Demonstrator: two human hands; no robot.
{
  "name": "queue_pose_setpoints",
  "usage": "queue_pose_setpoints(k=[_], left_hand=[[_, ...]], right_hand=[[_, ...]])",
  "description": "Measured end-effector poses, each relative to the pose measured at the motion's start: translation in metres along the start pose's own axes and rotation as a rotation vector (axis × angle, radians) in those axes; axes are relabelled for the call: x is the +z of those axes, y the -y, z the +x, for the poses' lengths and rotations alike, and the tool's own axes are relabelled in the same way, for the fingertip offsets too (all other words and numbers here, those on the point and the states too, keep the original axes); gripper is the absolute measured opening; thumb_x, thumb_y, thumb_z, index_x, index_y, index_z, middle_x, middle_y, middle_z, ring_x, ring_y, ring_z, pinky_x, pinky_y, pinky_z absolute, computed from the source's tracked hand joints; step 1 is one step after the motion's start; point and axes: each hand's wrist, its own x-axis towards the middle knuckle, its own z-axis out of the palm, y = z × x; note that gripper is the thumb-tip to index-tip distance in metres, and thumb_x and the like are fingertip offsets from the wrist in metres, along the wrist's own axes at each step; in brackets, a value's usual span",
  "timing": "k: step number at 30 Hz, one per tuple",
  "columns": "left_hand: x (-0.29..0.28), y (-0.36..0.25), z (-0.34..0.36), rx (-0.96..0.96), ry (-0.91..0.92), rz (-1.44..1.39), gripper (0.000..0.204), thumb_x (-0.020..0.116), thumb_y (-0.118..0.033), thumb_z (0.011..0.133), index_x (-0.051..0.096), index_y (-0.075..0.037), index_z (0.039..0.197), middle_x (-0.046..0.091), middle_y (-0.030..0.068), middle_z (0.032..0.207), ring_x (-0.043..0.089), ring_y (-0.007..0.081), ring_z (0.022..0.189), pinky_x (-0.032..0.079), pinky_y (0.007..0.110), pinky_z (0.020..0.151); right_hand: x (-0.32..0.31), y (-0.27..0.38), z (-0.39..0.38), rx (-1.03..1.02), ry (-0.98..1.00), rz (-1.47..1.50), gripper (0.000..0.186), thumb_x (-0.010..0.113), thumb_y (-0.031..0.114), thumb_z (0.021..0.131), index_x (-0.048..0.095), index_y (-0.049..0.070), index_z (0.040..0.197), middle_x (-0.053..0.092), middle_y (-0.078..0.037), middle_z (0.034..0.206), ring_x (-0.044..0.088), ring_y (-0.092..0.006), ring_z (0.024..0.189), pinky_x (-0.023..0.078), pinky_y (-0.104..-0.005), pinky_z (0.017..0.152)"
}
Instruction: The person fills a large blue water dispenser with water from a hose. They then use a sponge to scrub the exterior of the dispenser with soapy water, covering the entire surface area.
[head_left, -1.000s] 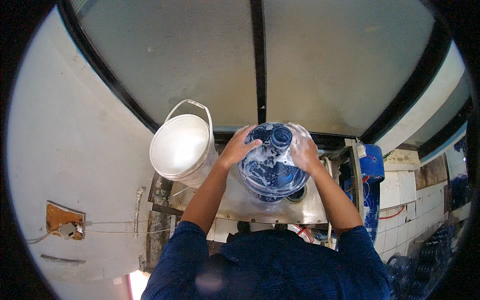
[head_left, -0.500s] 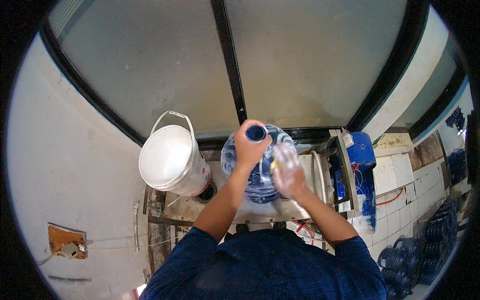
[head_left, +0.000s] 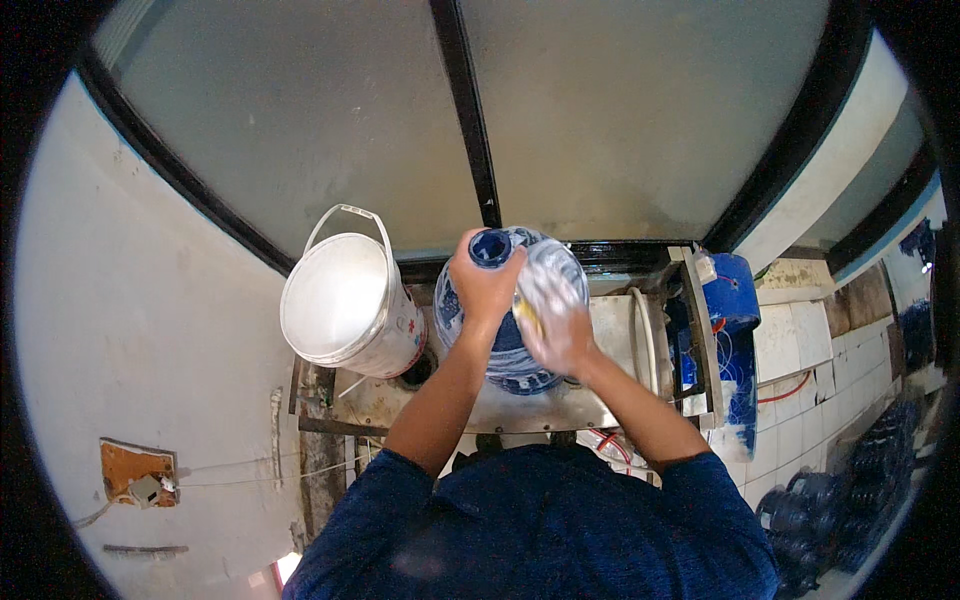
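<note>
Firmly within left grip (head_left: 487, 288): water jug (head_left: 510, 340)

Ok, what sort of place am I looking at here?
Probably a water-jug washing or refilling station. The hands work on a large blue water jug on a wet metal bench, a white bucket beside it, more blue jugs stacked on tiled floor.

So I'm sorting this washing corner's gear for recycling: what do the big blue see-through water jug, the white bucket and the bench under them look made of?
The big blue translucent water jug looks like clear-tinted hard plastic: light passes through its glossy wall. The white bucket seems opaque plastic, matte inside, with a thin wire-like handle. The bench looks like dull, stained sheet metal, probably steel.
</note>
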Motion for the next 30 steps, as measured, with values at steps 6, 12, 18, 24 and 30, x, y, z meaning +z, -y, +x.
queue_pose_setpoints(k=[6,12,18,24,30], left_hand=[[-0.002,0.005,0.006,-0.16,0.007,-0.356,0.032,0.086,-0.004,0.066,0.069,-0.001,0.094,0.069,0.0043,0.085,0.064,0.0126,0.08,0.052,0.028,0.077],[-0.053,0.092,0.029,-0.25,-0.104,-1.048,0.018,0.073,0.002,0.077,0.067,-0.003,0.094,0.07,0.0092,0.095,0.067,0.0217,0.087,0.054,0.034,0.084],[-0.047,0.243,-0.013,-0.529,-0.228,-1.199,0.034,0.064,-0.032,0.096,0.063,-0.003,0.113,0.069,0.0118,0.108,0.063,0.0277,0.109,0.046,0.043,0.106],[-0.052,0.281,-0.047,-0.965,-0.187,-0.96,0.077,0.066,-0.056,0.092,0.049,-0.003,0.145,0.055,0.0158,0.145,0.056,0.0323,0.129,0.045,0.046,0.109],[-0.021,0.234,-0.018,-0.32,0.064,0.282,0.069,0.049,-0.054,0.102,0.047,-0.003,0.149,0.037,0.0223,0.16,0.036,0.0383,0.147,0.032,0.046,0.119]], right_hand=[[0.024,-0.056,-0.062,0.088,-0.313,0.229,0.05,0.041,0.03,0.105,0.057,-0.007,0.134,0.057,-0.026,0.139,0.05,-0.0415,0.135,0.032,-0.0492,0.118],[0.019,-0.106,0.02,0.486,-0.116,0.187,0.041,0.049,0.024,0.102,0.062,-0.004,0.129,0.062,-0.025,0.133,0.055,-0.0407,0.129,0.038,-0.0448,0.115],[0.068,-0.089,0.018,0.316,0.044,-0.153,0.042,0.051,0.029,0.102,0.06,-0.002,0.128,0.059,-0.023,0.133,0.052,-0.042,0.129,0.033,-0.0529,0.117],[0.113,-0.053,-0.009,0.147,0.137,-0.21,0.041,0.06,0.022,0.096,0.059,-0.003,0.129,0.058,-0.024,0.134,0.05,-0.0406,0.132,0.033,-0.0535,0.117],[0.135,-0.053,-0.031,-0.024,0.211,-0.253,0.044,0.061,0.02,0.095,0.058,-0.003,0.133,0.056,-0.022,0.137,0.049,-0.0381,0.134,0.034,-0.0515,0.116]])
